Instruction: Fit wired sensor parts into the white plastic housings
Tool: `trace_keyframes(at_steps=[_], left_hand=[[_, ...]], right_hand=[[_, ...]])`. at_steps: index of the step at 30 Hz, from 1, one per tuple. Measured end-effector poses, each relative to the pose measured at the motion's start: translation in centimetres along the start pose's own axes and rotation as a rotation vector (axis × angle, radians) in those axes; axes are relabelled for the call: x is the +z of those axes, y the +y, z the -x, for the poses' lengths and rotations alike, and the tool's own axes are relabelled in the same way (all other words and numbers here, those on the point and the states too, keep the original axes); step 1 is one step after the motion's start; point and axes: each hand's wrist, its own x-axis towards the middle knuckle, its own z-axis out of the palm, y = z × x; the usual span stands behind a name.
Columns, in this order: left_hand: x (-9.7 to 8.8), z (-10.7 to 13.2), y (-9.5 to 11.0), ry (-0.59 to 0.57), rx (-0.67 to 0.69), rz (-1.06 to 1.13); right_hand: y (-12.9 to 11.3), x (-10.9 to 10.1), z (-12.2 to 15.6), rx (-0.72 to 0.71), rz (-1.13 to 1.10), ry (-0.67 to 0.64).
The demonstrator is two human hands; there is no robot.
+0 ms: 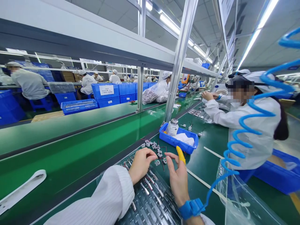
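Observation:
My left hand (142,163), in a white ribbed sleeve, hovers over the near end of a clear plastic tray (161,207). Its thumb and forefinger are pinched; what they hold is too small to make out. My right hand (179,176) faces it, thumb and forefinger close together at a small white part (164,160). A yellow finger cot (180,155) covers one of its fingers, and a blue wrist strap (192,208) is round the wrist. Just beyond lie several small white parts with thin red wires (154,145). Slim metal pieces (157,189) lie in the tray's slots.
A blue bin (179,142) with a white bottle (172,127) and white cloth (185,139) stands beyond my hands. A coiled blue cord (236,134) runs to my wrist. A metal post (180,59) rises ahead. A co-worker (253,115) works at right.

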Motion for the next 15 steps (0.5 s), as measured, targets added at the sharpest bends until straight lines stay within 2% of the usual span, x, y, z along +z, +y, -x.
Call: trace_keyframes(at_steps=[3, 5, 12, 15], left_hand=[[-0.2, 0.1, 0.6, 0.028, 0.047, -0.044], [-0.4, 0.3, 0.9, 0.039, 0.07, -0.054], [-0.7, 1.2, 2.5, 0.071, 0.128, -0.082], [-0.6, 1.4, 2.3, 0.049, 0.137, -0.13]], right_hand=[[-0.5, 0.0, -0.1, -0.182, 0.079, -0.039], [-0.6, 0.3, 0.0, -0.23, 0.112, -0.08], [-0.3, 0.7, 0.4, -0.169, 0.17, -0.13], [-0.4, 0.4, 0.6, -0.143, 0.187, -0.152]])
